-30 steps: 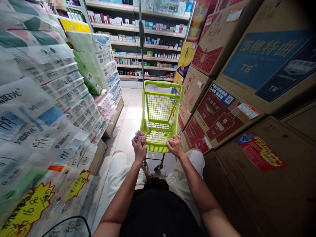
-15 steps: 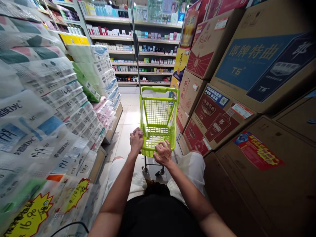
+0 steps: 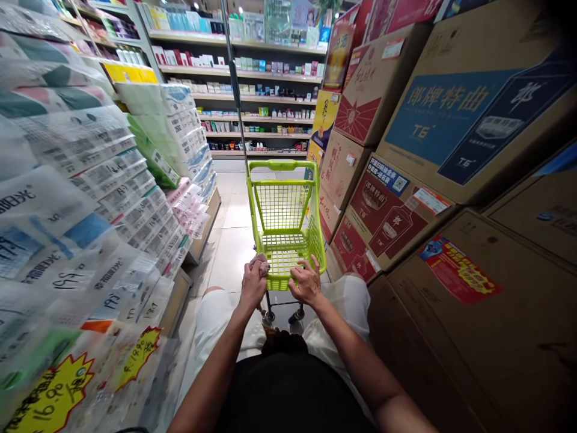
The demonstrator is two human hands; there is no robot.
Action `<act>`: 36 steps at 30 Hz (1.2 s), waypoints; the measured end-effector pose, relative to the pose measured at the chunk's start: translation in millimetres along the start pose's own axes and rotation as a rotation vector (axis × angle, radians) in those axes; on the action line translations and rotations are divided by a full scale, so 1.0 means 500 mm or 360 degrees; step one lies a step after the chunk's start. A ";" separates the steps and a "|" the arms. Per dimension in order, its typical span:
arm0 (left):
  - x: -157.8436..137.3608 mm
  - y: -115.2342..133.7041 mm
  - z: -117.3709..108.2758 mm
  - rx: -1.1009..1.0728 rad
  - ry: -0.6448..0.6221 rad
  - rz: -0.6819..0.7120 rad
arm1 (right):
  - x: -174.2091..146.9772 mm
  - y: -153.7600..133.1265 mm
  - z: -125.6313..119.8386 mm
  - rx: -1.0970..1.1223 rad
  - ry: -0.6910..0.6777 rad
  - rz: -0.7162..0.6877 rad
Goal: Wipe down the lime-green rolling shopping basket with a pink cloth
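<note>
A bright green shopping cart (image 3: pixel 281 282) stands on the pale tiled floor (image 3: pixel 228 255) directly in front of the person, its near edge by the knees and its handle bar (image 3: pixel 280 164) at the far end. The left hand (image 3: pixel 253 285) is clamped on a crumpled, dusty-pink cloth (image 3: pixel 260 264) at the cart's near left corner. The right hand (image 3: pixel 306 285) rests at the near right edge with its fingers apart and bent (exactly how they meet the plastic is too small to tell). Between the two hands the near rim shows, and beneath it stand two dark wheels (image 3: pixel 296 317).

A thin pole (image 3: pixel 229 42) rises at the cart's far left corner, slightly tilted. On the left side of the aisle, plastic-wrapped packs (image 3: pixel 108 171) are piled high, some hand-marked with prices, with yellow starburst price signs (image 3: pixel 54 394) near the bottom. On the right, cardboard boxes (image 3: pixel 433 120) are stacked beside the person. Shelves (image 3: pixel 279 77) of small packages cross the far end.
</note>
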State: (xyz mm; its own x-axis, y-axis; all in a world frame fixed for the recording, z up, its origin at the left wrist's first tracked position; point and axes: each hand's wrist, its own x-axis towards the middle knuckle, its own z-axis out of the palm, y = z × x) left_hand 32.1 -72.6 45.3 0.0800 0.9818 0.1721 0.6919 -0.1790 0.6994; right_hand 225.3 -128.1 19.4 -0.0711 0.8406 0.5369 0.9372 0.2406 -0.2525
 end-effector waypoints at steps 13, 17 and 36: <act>0.170 0.044 -0.008 0.0088 -0.0142 -0.0012 | -0.009 0.026 -0.015 0.0030 -0.0009 -0.0051; 0.052 0.012 -0.003 -0.0049 -0.0216 0.0102 | -0.014 0.041 -0.028 0.0064 -0.0034 -0.0066; 0.146 0.048 0.005 0.0292 0.0026 -0.0086 | -0.003 0.035 -0.018 0.0020 -0.0073 -0.0035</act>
State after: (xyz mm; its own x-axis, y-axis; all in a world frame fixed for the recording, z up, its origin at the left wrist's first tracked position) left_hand 56.2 -5.2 72.9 0.0286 0.9883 0.1501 0.8144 -0.1101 0.5698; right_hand 245.1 -129.3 21.4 -0.1075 0.8564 0.5051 0.9308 0.2652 -0.2515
